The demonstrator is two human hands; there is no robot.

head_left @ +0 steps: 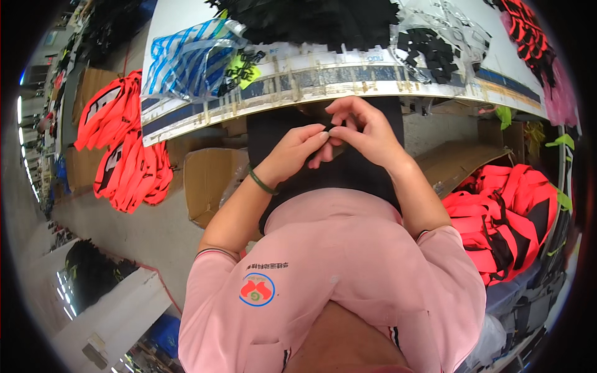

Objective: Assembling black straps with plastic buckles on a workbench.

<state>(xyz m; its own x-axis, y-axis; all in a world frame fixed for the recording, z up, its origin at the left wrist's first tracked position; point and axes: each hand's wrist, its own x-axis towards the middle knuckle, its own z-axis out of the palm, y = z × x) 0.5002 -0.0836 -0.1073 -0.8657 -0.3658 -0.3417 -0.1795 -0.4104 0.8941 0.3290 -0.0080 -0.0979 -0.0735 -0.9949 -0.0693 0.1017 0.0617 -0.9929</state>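
Observation:
My left hand (297,148) and my right hand (368,132) meet just in front of the table edge, above my black-clad lap. Thumb and fingers of both are pinched together around a small black piece (330,125). Most of that piece is covered by the fingertips, so its kind cannot be made out. A dark green bangle (262,181) circles my left wrist. Nearest beyond the hands is the white worktable (298,86), its front edge lined with worn tape. A large heap of black pieces (311,23) lies on it.
On the table sit a blue-striped plastic bag (194,57) and a clear bag of small black pieces (430,55). Bundles of neon-orange straps hang at the left (113,115) and lie heaped at the right (505,217). Cardboard boxes (211,180) stand below the table.

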